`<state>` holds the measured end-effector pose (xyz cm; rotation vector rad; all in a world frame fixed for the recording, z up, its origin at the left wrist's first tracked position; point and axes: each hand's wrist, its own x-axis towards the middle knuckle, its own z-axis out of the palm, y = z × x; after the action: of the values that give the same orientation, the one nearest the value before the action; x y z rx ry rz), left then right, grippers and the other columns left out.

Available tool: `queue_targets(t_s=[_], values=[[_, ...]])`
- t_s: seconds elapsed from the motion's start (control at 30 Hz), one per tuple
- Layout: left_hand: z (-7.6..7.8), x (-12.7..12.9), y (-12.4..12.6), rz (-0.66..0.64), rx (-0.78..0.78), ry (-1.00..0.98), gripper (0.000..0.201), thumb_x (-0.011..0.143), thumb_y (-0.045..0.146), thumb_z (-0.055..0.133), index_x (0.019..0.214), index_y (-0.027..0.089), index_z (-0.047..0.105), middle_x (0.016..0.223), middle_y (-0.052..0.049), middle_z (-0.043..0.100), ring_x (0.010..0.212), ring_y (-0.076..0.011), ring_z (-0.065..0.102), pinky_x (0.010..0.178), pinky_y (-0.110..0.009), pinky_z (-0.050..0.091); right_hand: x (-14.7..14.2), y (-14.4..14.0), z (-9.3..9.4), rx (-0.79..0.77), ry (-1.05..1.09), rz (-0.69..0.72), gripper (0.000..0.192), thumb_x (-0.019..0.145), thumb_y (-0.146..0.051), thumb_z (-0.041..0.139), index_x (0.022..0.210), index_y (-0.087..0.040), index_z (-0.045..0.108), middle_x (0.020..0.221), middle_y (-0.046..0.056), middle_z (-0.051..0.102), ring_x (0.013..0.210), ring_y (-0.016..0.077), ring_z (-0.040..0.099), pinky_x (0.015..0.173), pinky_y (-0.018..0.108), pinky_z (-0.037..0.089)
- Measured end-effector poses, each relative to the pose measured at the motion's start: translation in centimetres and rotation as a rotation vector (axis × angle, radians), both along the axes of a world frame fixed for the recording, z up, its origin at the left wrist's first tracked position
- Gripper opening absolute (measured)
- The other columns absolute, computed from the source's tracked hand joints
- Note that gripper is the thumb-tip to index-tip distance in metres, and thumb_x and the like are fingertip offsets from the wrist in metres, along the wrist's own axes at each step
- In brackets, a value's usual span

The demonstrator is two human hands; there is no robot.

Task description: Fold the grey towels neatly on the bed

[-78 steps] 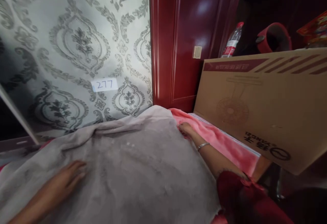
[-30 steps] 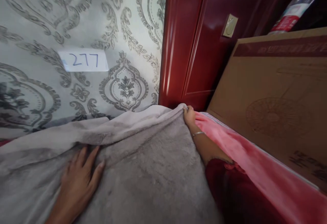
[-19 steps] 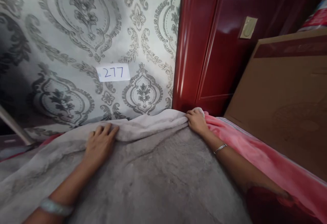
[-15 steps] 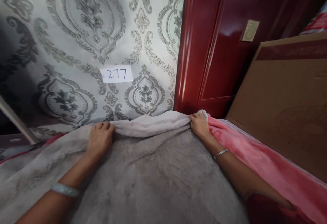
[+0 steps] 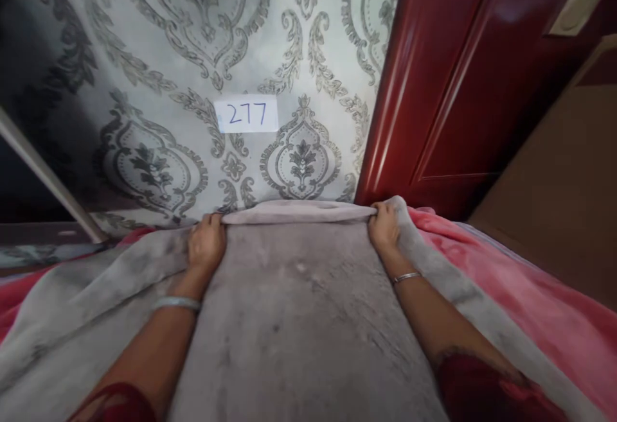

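Observation:
A grey plush blanket spreads out in front of me, its far edge folded into a paler strip along the wall. My left hand is closed on that edge at the left end of the strip. At the right end, near the red door frame, my right hand grips the same edge. Between the two hands the blanket is drawn nearly straight and looks fairly smooth. Most fingertips are hidden in the fabric. Under it, a pink blanket shows on the right.
Patterned grey wallpaper rises behind the blanket, with a paper label reading 277. A glossy red door frame and a cardboard box stand to the right. A pale bar slants at the left.
The blanket between my hands has gone from creased to stretched and smoother, and its folded strip is narrower and straighter. More grey fabric now lies to the right of my right arm. The view has shifted.

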<state>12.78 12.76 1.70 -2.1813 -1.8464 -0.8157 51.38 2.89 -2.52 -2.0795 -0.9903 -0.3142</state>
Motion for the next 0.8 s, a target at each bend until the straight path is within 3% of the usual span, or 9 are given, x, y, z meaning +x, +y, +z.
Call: queue_targets(t_s=[0.13, 0.17, 0.27, 0.4, 0.53, 0.7, 0.8], values=[[-1.8, -0.7, 0.3, 0.013, -0.051, 0.06, 0.026, 0.098, 0.025, 0.045, 0.115, 0.018, 0.064, 0.115, -0.01, 0.065, 0.101, -0.022, 0.065, 0.091, -0.037, 0.053, 0.9, -0.6, -2.0, -0.004, 0.017, -0.019, 0.039, 0.083, -0.016, 0.04, 0.113, -0.015, 0.065, 0.118, 0.014, 0.058, 0.105, 0.0264, 0.053, 0.089, 0.039, 0.042], [-2.0, -1.1, 0.3, -0.052, -0.056, 0.079, 0.03, 0.098, 0.021, 0.041, 0.118, 0.016, 0.063, 0.117, -0.012, 0.064, 0.104, -0.0233, 0.065, 0.093, -0.036, 0.051, 1.3, -0.6, -2.3, 0.001, 0.003, -0.009, 0.04, 0.084, -0.019, 0.04, 0.114, -0.014, 0.065, 0.118, 0.016, 0.058, 0.107, 0.028, 0.053, 0.088, 0.04, 0.042], [-1.6, -1.9, 0.0, -0.064, -0.067, 0.125, 0.035, 0.094, 0.018, 0.042, 0.125, 0.019, 0.06, 0.122, -0.01, 0.063, 0.108, -0.0204, 0.064, 0.096, -0.03, 0.049, 2.3, -0.1, -3.1, 0.012, -0.064, 0.02, 0.041, 0.084, -0.026, 0.039, 0.11, -0.014, 0.068, 0.112, 0.018, 0.06, 0.108, 0.0322, 0.055, 0.083, 0.044, 0.043], [0.0, -3.3, -1.0, 0.022, -0.102, 0.176, 0.032, 0.088, 0.018, 0.049, 0.117, 0.016, 0.063, 0.121, -0.012, 0.063, 0.106, -0.0227, 0.065, 0.091, -0.03, 0.051, 2.6, 0.3, -3.6, 0.007, -0.082, 0.003, 0.042, 0.083, -0.032, 0.038, 0.106, -0.018, 0.07, 0.107, 0.018, 0.061, 0.099, 0.0343, 0.057, 0.072, 0.047, 0.043], [1.3, -6.8, -2.1, 0.152, -0.16, 0.205, 0.03, 0.09, 0.018, 0.046, 0.111, 0.011, 0.066, 0.12, -0.018, 0.063, 0.104, -0.0271, 0.066, 0.089, -0.036, 0.051, 2.2, 0.1, -3.2, -0.014, -0.077, 0.015, 0.044, 0.083, -0.033, 0.038, 0.108, -0.016, 0.071, 0.106, 0.018, 0.061, 0.097, 0.0329, 0.057, 0.068, 0.044, 0.041], [0.7, -11.1, -2.4, 0.339, -0.205, 0.154, 0.039, 0.089, 0.029, 0.053, 0.12, 0.007, 0.064, 0.125, -0.026, 0.06, 0.106, -0.0359, 0.066, 0.086, -0.044, 0.053, 1.8, 0.0, -2.6, -0.026, -0.05, 0.028, 0.045, 0.085, -0.033, 0.037, 0.109, -0.015, 0.071, 0.103, 0.016, 0.059, 0.094, 0.0303, 0.055, 0.069, 0.042, 0.04], [0.4, -11.7, -2.0, 0.378, -0.183, 0.096, 0.038, 0.091, 0.032, 0.052, 0.123, 0.016, 0.065, 0.124, -0.021, 0.064, 0.104, -0.0326, 0.068, 0.084, -0.041, 0.053, 1.6, -0.1, -2.6, 0.018, -0.018, 0.027, 0.047, 0.084, -0.036, 0.037, 0.109, -0.014, 0.071, 0.104, 0.014, 0.057, 0.095, 0.0291, 0.053, 0.073, 0.042, 0.041]])
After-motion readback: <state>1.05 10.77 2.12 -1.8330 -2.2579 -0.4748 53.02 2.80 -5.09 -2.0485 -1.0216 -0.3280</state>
